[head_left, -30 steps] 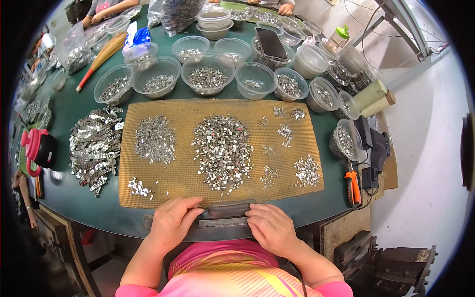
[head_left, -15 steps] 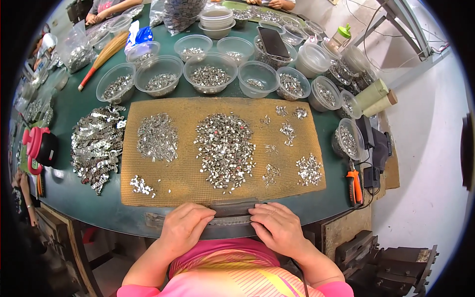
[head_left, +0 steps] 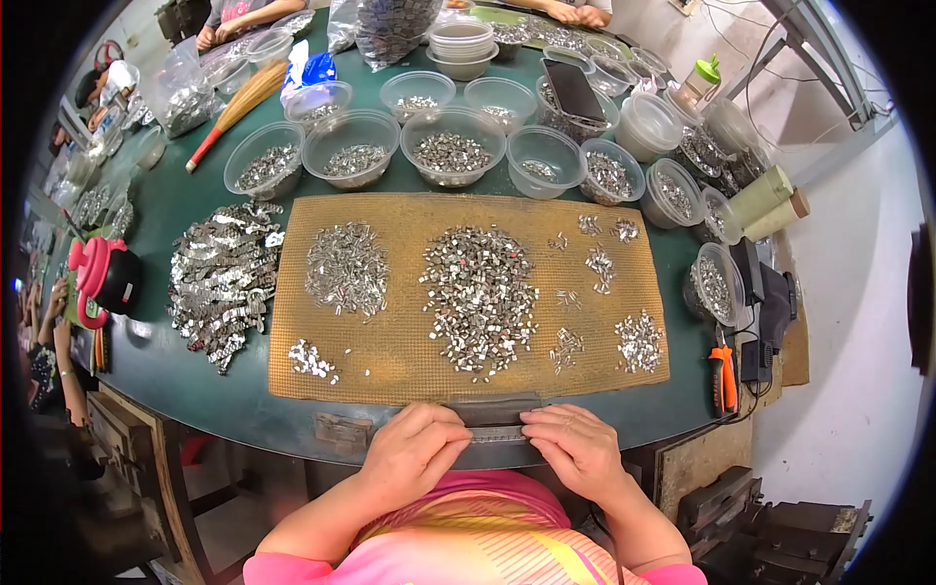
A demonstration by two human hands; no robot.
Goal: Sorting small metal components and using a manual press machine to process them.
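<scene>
A narrow grey metal strip (head_left: 497,434) with fine marks or notches along it lies at the table's front edge, before a dark flat block (head_left: 494,409). My left hand (head_left: 414,450) pinches the strip's left end with thumb and fingers together. At its right end my right hand (head_left: 577,453) does likewise; the fingers cover both ends. Just beyond lies a tan textured mat (head_left: 400,375). It bears a big heap of small metal pieces (head_left: 478,302), a heap of thin silver pieces (head_left: 346,268) at left, and several smaller clusters, such as bright pieces (head_left: 639,341) at right.
Clear plastic bowls (head_left: 453,175) of metal pieces line the mat's far side, one with a phone (head_left: 573,93) on top. Left are linked metal strips (head_left: 224,283), a pink-and-black pot (head_left: 105,278) and a brush (head_left: 234,107). Orange-handled pliers (head_left: 722,378) lie right. Other people's hands (head_left: 580,15) work opposite.
The whole view has shifted, so the table appears farther right. My hands have come slightly closer together along the strip, and both still grip it.
</scene>
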